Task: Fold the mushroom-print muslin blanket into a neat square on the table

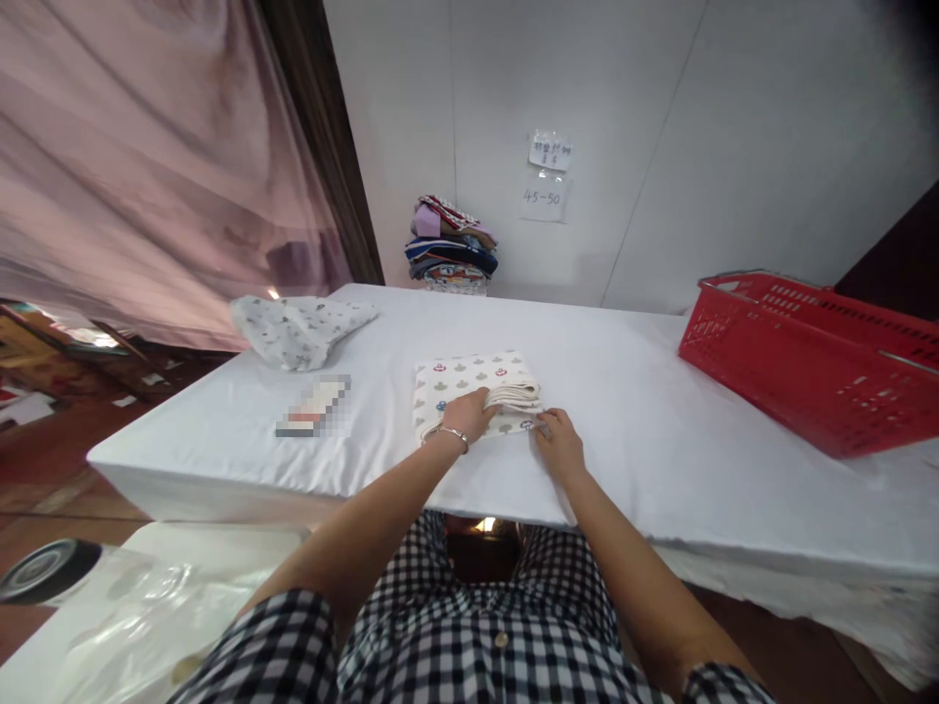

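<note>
A cream cloth with small printed motifs [469, 383] lies folded on the white table [631, 411], near its front edge. My left hand [468, 415], with a bracelet on the wrist, rests on the cloth's near part, fingers curled over a folded layer. My right hand [558, 440] pinches the cloth's near right corner against the table.
A red plastic basket [799, 342] stands at the table's right. A crumpled white patterned cloth [297, 328] lies at the far left. A stack of folded fabrics [451, 246] sits against the back wall. A small blurred object [314, 407] lies left of the folded cloth.
</note>
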